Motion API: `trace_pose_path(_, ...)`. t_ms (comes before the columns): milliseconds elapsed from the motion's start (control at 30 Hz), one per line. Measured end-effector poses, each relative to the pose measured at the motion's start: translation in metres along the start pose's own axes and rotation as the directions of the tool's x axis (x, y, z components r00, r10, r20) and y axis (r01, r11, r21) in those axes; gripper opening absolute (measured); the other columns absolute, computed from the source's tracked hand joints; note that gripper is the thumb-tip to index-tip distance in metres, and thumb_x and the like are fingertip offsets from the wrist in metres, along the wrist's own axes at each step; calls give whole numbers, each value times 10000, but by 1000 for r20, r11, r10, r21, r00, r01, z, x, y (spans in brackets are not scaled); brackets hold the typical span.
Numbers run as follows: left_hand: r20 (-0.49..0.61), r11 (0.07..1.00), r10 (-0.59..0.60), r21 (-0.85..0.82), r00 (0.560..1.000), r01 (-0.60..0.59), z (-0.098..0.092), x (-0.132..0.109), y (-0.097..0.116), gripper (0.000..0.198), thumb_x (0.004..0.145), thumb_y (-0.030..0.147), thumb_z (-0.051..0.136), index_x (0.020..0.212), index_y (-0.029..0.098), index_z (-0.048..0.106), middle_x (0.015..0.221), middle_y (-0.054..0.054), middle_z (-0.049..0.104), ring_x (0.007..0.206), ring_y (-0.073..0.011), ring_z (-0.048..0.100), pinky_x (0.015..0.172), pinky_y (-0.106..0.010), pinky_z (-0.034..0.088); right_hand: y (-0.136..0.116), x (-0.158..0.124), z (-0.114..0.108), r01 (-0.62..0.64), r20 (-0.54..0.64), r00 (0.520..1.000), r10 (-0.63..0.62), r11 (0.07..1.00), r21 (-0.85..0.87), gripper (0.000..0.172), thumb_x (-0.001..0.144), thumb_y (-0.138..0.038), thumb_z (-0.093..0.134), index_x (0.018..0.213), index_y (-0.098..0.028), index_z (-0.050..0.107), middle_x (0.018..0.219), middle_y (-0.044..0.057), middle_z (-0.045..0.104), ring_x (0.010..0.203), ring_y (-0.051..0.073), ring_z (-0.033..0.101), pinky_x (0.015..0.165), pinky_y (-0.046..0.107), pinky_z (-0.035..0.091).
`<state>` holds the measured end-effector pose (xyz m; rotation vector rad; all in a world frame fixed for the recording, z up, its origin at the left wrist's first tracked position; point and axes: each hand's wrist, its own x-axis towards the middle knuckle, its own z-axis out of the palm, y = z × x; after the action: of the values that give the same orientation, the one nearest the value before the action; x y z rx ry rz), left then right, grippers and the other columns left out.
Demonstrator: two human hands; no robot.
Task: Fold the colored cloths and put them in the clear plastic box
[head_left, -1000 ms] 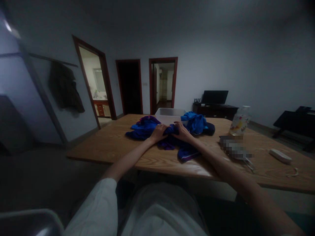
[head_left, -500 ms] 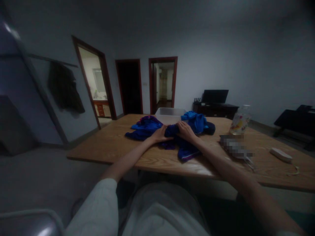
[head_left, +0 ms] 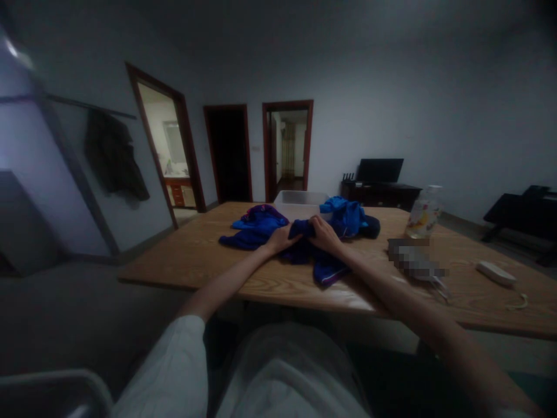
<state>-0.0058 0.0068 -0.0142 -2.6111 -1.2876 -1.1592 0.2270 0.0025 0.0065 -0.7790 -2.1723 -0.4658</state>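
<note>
A dark blue garment [head_left: 329, 268] with purple and white trim lies bunched on the wooden table in front of me. My left hand [head_left: 281, 239] grips a fold of it from the left. My right hand [head_left: 325, 233] pinches the same raised part from the right, the cloth bunched between both hands. One part spreads left past my left hand, and another hangs toward me below my right wrist. Beyond my left hand lies a brighter blue garment [head_left: 263, 219] with a purple-pink edge. A light blue garment [head_left: 346, 213] is heaped beyond my right hand.
A translucent plastic bin [head_left: 300, 198] stands at the table's far edge. To the right are a bottle with a printed pattern [head_left: 423, 213], a blurred-out grey item [head_left: 411, 261] and a white oblong object [head_left: 496, 273] with a cord. The wooden table [head_left: 174, 264] has its near edge before my lap.
Both hands stay on the dark blue garment. The fold between them has risen slightly and shows more, and the purple part below my hands is less visible.
</note>
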Motion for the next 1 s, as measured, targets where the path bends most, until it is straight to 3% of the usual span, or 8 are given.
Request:
trace_pose_path(433, 73, 997, -52, 60, 996, 48, -4, 0, 0, 604, 963, 680, 550, 1252, 154, 616, 1074, -137, 749, 970, -306, 739, 850, -363, 554, 6, 0, 2, 15, 89, 996, -16, 1000, 15, 397, 774, -136, 633, 1132, -197, 472, 1105, 105, 543, 982, 279, 580, 871, 387, 520)
trace_pose_path(667, 106, 996, -59, 71, 993, 52, -7, 1, -1, 645, 1033, 682, 368, 1272, 134, 608, 1127, -156, 745, 1035, -304, 734, 885, -358, 543, 2, 0, -1, 1, 117, 993, -3, 1000, 16, 401, 768, -136, 624, 1138, -188, 478, 1115, 109, 547, 986, 276, 580, 867, 379, 515)
trace_pose_path(1000, 106, 992, -74, 112, 992, 62, -3, 1, -3, 673, 984, 726, 458, 1275, 136, 597, 1094, -153, 752, 1020, -317, 739, 865, -361, 546, 2, 0, 1, 19, 127, 992, -20, 1000, 3, 384, 765, -141, 642, 1112, -195, 485, 1088, 101, 553, 958, 272, 584, 831, 365, 513)
